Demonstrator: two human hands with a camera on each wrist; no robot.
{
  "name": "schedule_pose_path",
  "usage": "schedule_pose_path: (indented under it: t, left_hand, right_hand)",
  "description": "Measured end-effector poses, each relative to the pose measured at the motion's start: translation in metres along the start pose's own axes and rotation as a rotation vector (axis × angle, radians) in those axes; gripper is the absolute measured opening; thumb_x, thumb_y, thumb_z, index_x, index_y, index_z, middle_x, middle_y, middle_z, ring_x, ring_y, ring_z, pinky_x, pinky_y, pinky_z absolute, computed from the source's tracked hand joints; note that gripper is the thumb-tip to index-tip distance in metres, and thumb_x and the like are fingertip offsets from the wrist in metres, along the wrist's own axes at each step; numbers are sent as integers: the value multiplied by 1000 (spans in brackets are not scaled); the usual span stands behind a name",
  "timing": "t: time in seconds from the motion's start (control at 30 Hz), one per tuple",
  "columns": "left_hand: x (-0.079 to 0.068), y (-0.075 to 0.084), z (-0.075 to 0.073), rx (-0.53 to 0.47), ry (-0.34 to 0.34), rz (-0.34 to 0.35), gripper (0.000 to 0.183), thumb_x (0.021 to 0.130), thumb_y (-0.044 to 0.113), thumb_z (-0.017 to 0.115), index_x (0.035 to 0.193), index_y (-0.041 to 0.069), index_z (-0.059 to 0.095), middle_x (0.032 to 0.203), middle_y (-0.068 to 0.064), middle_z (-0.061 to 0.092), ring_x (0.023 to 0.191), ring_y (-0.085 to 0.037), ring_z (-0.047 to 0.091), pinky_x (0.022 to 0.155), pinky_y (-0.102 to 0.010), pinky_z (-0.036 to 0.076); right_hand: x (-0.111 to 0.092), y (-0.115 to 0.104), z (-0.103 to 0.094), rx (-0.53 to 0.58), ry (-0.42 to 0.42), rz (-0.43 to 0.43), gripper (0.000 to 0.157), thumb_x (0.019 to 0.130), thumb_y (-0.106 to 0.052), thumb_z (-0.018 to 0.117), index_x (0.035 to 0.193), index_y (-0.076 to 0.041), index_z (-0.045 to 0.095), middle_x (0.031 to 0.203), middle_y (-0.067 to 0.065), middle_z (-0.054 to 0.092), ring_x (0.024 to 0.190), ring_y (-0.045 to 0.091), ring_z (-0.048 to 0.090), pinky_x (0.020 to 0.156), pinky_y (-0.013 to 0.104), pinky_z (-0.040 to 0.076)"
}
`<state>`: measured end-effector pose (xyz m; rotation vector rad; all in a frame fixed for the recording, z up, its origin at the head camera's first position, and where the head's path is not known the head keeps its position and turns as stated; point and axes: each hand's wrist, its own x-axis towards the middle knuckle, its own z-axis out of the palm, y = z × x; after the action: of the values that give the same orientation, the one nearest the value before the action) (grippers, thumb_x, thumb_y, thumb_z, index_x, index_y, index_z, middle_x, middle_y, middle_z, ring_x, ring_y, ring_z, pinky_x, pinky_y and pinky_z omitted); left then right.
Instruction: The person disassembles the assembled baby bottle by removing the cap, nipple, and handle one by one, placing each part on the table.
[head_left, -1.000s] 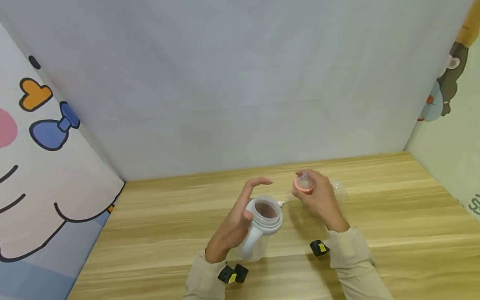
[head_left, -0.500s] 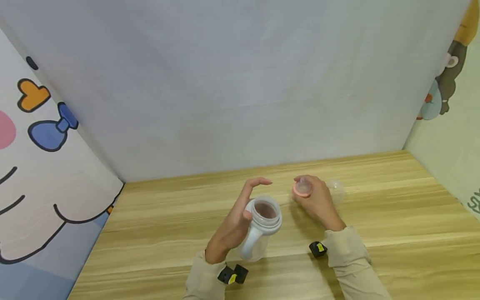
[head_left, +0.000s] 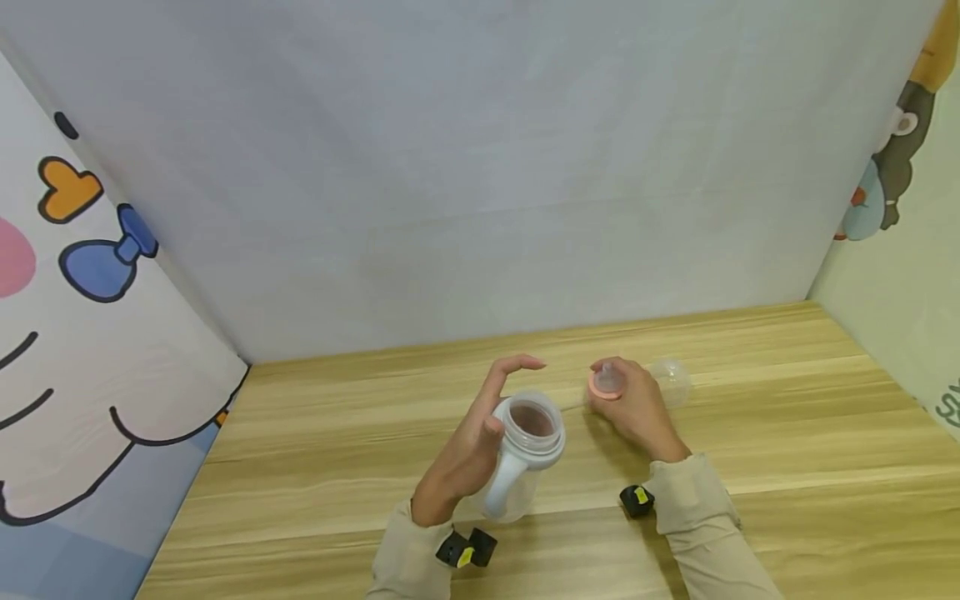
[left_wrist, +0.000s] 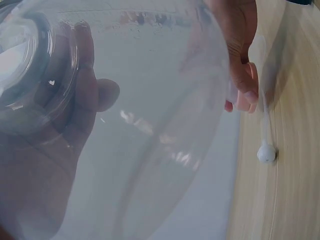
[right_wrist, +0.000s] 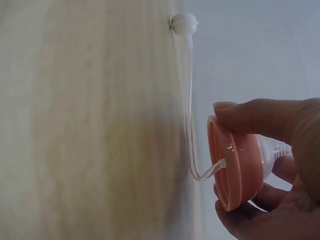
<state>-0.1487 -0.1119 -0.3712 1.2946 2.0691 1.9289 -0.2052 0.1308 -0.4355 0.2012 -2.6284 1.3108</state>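
In the head view my left hand (head_left: pixel 468 446) grips a clear baby bottle (head_left: pixel 534 450) with a pale grey handle and an uncapped threaded neck. Its index finger reaches out past the neck. The bottle's clear body (left_wrist: pixel 155 110) fills much of the left wrist view. To its right, my right hand (head_left: pixel 637 408) holds a pink bottle collar (head_left: pixel 600 395) with a clear nipple (head_left: pixel 609 379) pointing up. Seen in the right wrist view, thumb and fingers pinch the collar (right_wrist: pixel 242 160). A thin clear straw (right_wrist: pixel 189 115) hangs from its underside, ending in a white ball (right_wrist: pixel 184 23).
A clear dome-shaped cap (head_left: pixel 672 383) sits on the wood-grain table (head_left: pixel 337 458) just beyond my right hand. A pale backdrop (head_left: pixel 480 208) rises behind the table, with printed cartoon panels on both sides. Black wrist devices (head_left: pixel 465 548) sit at the sleeves.
My right hand has come down a little with the pink collar and nipple. The straw's white ball, earlier seen beside the bottle neck, no longer shows in the head view. My left hand holds still.
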Motion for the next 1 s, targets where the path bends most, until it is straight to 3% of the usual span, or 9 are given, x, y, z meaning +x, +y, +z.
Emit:
schedule_pose_path:
  t: [0.43,0.7,0.9,1.0]
  left_hand:
    - [0,0,-1,3,3,4,100,89,85,22,150,6,25,80,-30,65,73,-3,66,65,-29,56]
    - [0,-1,0,9,-2,3,99,90,85,22,149,5,25,80,-30,65,72,-3,66,65,-30,57]
    - [0,-2,1,5,-3,4,99,90,84,22,150,5,25,82,-30,65,74,-3,66,66,-30,57]
    - [1,-2,1,-1,-5,5,99,90,85,22,150,5,24,81,-30,65,74,-3,66,66,-30,57]
  right_hand:
    - [-2,2,-1,-18,-76,47,45,80,-7,76,121,2,63,126,29,63,116,43,60,98,58,47]
    - [-2,1,-4,-31,-147,83,51,82,-7,76,129,1,59,137,31,57,128,49,53,108,62,41]
    - [-2,1,-5,-28,-148,88,52,82,-10,77,130,1,59,138,31,56,123,46,56,105,61,43]
    - [-1,0,-6,-35,-140,86,52,83,-12,78,131,-1,59,137,30,56,110,39,60,102,59,45]
